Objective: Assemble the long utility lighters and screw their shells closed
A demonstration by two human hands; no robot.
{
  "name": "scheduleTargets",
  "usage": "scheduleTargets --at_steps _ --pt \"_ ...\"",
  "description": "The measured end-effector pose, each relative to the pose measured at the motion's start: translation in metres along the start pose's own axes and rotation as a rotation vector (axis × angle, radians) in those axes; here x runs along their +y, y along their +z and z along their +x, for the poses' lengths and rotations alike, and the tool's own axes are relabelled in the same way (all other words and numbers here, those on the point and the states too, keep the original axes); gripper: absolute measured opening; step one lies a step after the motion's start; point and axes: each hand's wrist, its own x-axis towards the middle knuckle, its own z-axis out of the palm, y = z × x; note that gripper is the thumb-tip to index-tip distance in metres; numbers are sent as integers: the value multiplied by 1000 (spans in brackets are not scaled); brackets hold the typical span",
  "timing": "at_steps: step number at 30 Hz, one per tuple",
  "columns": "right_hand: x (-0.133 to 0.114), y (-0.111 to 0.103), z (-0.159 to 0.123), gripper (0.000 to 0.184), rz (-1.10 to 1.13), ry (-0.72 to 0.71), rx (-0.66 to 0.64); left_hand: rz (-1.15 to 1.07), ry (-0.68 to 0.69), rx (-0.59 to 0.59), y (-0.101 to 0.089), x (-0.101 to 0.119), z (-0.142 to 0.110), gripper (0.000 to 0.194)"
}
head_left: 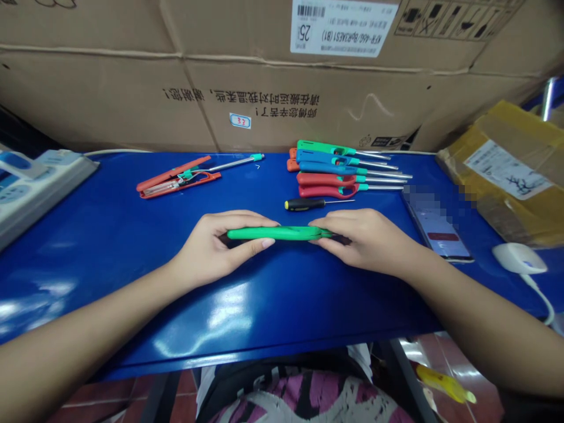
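Fingers [247,251] of the left hand [214,244] pinch one end of a slim, bright-green plastic lighter body [273,233], thumb along the near edge and the others along the far edge. At its 3 o'clock end, the right hand [365,238] also has its fingers pinched together on it; they cover that tip, so what they grip there is hard to make out. Gripping both ends probably keeps the narrow piece level and steady. It is edge-on, over the glossy blue surface [282,288].

Toward 10 o'clock lies an orange-red plastic lighter [176,172], its casing apart, perhaps left so because that bares the inner parts. Toward 1 o'clock, a black-and-yellow-handled screwdriver [304,204] with a thin metal shaft sits near the hands, seemingly for easy reach. Beyond it, green, blue and red lighters [326,167] with metal tubes are grouped, tubes toward 3 o'clock, presumably for tidiness.
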Motion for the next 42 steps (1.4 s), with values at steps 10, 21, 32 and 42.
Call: scheduleTargets --at_steps 10,21,32,42 --pt "-6 5 1 26 -4 23 -83 75 -48 -110 3 1 1 29" --pt "-14 0 0 30 -72 50 -144 30 -111 -132 3 0 1 30" --pt "-14 -1 -1 25 -122 28 -113 54 -1 -111 3 2 2 23" --pt "-14 -2 -1 23 -96 59 -148 82 50 -76 3 4 0 23"
